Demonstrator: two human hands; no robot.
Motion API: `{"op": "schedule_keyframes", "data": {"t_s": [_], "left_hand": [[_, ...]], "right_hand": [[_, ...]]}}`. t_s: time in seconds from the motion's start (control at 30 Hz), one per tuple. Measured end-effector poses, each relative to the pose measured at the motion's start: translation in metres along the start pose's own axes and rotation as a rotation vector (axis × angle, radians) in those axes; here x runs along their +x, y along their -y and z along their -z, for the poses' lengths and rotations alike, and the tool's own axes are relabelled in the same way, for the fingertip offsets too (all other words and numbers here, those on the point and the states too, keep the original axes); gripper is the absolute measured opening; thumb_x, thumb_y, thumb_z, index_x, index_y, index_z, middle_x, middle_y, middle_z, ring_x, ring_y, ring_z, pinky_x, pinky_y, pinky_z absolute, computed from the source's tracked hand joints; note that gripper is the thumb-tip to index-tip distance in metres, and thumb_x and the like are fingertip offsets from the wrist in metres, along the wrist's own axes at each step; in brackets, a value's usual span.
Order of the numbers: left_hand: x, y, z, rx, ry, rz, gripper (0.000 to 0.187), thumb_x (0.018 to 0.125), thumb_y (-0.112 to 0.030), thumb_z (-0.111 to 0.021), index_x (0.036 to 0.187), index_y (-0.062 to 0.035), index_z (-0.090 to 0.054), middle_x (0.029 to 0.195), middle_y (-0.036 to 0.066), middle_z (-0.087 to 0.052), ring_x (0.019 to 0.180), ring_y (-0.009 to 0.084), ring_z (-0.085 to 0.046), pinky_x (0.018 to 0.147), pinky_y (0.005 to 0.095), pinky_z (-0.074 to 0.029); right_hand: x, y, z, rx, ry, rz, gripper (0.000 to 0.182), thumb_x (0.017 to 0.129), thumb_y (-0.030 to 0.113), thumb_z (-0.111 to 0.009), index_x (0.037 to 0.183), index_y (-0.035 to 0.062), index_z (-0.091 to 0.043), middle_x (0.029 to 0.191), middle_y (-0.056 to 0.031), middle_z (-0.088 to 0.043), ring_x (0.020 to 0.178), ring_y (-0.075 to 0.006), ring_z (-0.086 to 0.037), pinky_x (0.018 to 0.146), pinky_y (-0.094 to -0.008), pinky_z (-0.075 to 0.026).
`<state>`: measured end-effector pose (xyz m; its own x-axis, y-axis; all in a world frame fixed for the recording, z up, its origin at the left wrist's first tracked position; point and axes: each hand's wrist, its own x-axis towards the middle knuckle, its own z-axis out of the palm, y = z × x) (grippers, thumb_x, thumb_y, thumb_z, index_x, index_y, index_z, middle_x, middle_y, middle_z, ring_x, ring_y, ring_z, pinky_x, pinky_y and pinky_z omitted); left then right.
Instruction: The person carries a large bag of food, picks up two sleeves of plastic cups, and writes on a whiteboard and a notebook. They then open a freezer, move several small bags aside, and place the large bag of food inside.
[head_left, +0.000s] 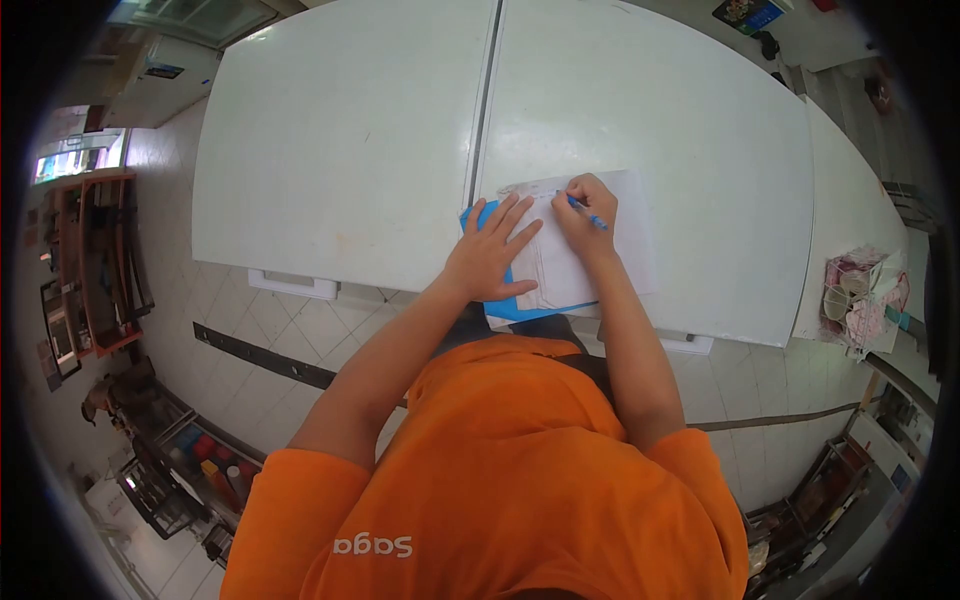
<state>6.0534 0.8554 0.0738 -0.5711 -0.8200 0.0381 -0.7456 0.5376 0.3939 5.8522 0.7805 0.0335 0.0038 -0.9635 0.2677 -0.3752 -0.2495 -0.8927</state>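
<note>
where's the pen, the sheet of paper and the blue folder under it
pen (585, 212), head view, on the blue barrel by the right hand's fingers
sheet of paper (632, 235), head view, on its bare right part
blue folder (515, 310), head view, on the edge showing below the left hand

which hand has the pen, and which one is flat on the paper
The right hand grips the blue pen. The left hand lies flat, fingers spread, on the paper.

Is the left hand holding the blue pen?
No. The left hand lies flat with fingers spread on the paper, while the right hand grips the blue pen.
</note>
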Motion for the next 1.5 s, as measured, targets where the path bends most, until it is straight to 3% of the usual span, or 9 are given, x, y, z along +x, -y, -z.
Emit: {"op": "schedule_keyframes", "data": {"t_s": [0.3, 0.57, 0.7, 0.8, 0.93, 1.1, 1.27, 1.37, 1.5], "left_hand": [[-0.002, 0.001, 0.001, -0.008, -0.007, 0.006, 0.083, 0.077, -0.06, -0.063, 0.143, -0.0118, -0.045, 0.156, 0.02, -0.025, 0.146, 0.0358, -0.02, 0.114, 0.0605, -0.011], [-0.036, 0.013, 0.008, -0.056, -0.231, 0.07, 0.074, 0.079, -0.05, -0.068, 0.135, -0.0057, -0.048, 0.15, 0.022, -0.032, 0.14, 0.038, -0.029, 0.112, 0.0587, -0.019], [-0.174, 0.091, -0.002, 0.333, -0.833, 0.754, 0.062, 0.078, -0.039, -0.074, 0.121, -0.0003, -0.052, 0.126, 0.023, -0.051, 0.124, 0.0384, -0.045, 0.106, 0.054, -0.029], [-0.249, 0.108, 0.059, 0.208, -0.561, 1.104, 0.057, 0.077, -0.035, -0.075, 0.116, 0.0, -0.054, 0.118, 0.023, -0.055, 0.12, 0.0383, -0.048, 0.106, 0.0536, -0.03], [-0.285, 0.134, 0.062, 0.479, -0.006, 0.746, 0.052, 0.073, -0.031, -0.078, 0.111, -0.0012, -0.059, 0.111, 0.015, -0.062, 0.114, 0.0327, -0.053, 0.103, 0.0532, -0.035], [-0.256, 0.203, 0.101, 0.159, 0.815, 0.888, 0.06, 0.067, -0.027, -0.082, 0.117, -0.0013, -0.061, 0.115, 0.017, -0.066, 0.118, 0.0348, -0.056, 0.101, 0.0487, -0.041], [-0.213, 0.146, 0.316, 0.025, 0.805, 0.908, 0.065, 0.067, -0.042, -0.082, 0.114, -0.001, -0.062, 0.121, 0.024, -0.061, 0.114, 0.0398, -0.056, 0.1, 0.0459, -0.042], [-0.16, 0.098, 0.458, 0.327, 0.208, 0.75, 0.085, 0.072, -0.056, -0.076, 0.133, -0.0011, -0.054, 0.125, 0.022, -0.06, 0.123, 0.0315, -0.054, 0.103, 0.0408, -0.041], [-0.059, 0.186, 0.555, 0.371, -0.487, 0.29, 0.047, 0.077, -0.052, -0.074, 0.086, -0.006, -0.07, 0.064, 0.006, -0.061, 0.063, 0.0207, -0.061, 0.061, 0.0352, -0.047]], "right_hand": [[-0.015, 0.073, 0.074, 0.28, 0.06, -0.597, 0.037, 0.085, 0.002, -0.059, 0.12, 0.006, -0.05, 0.06, -0.0048, -0.055, 0.044, -0.0117, -0.05, 0.042, -0.0275, -0.041], [-0.022, 0.06, 0.117, -0.297, 0.261, -0.308, 0.065, 0.084, 0.004, -0.063, 0.141, 0.0131, -0.035, 0.056, -0.0077, -0.054, 0.044, -0.0207, -0.052, 0.046, -0.0336, -0.044], [-0.039, 0.081, 0.074, -0.473, 0.494, -0.142, 0.067, 0.083, 0.019, -0.07, 0.142, 0.0146, -0.038, 0.063, -0.011, -0.061, 0.056, -0.0313, -0.06, 0.056, -0.0413, -0.049], [-0.051, 0.063, 0.025, -0.591, 0.617, 0.115, 0.059, 0.083, 0.033, -0.07, 0.135, 0.0153, -0.047, 0.072, -0.0118, -0.067, 0.07, -0.0337, -0.067, 0.061, -0.0455, -0.051], [-0.077, 0.104, -0.047, -0.461, 1.3, 0.472, 0.033, 0.085, 0.038, -0.065, 0.108, 0.0139, -0.062, 0.076, -0.0118, -0.067, 0.074, -0.035, -0.066, 0.063, -0.0473, -0.051], [-0.073, 0.082, -0.014, -0.588, 1.204, 0.342, 0.028, 0.085, 0.039, -0.066, 0.092, 0.0119, -0.064, 0.071, -0.0125, -0.065, 0.07, -0.0348, -0.066, 0.062, -0.0482, -0.051], [-0.06, 0.062, 0.064, -0.508, 0.907, 0.039, 0.025, 0.085, 0.032, -0.07, 0.099, 0.0115, -0.065, 0.067, -0.0114, -0.063, 0.065, -0.0342, -0.063, 0.061, -0.0465, -0.049], [-0.044, 0.063, 0.067, -0.495, 0.634, -0.176, 0.026, 0.086, 0.027, -0.07, 0.104, 0.009, -0.064, 0.064, -0.0111, -0.061, 0.063, -0.0342, -0.063, 0.061, -0.0459, -0.047], [-0.004, 0.068, 0.064, -0.723, 0.126, -0.363, 0.035, 0.085, 0.019, -0.069, 0.116, 0.005, -0.058, 0.074, -0.0143, -0.063, 0.073, -0.0346, -0.065, 0.069, -0.0461, -0.05]]}}
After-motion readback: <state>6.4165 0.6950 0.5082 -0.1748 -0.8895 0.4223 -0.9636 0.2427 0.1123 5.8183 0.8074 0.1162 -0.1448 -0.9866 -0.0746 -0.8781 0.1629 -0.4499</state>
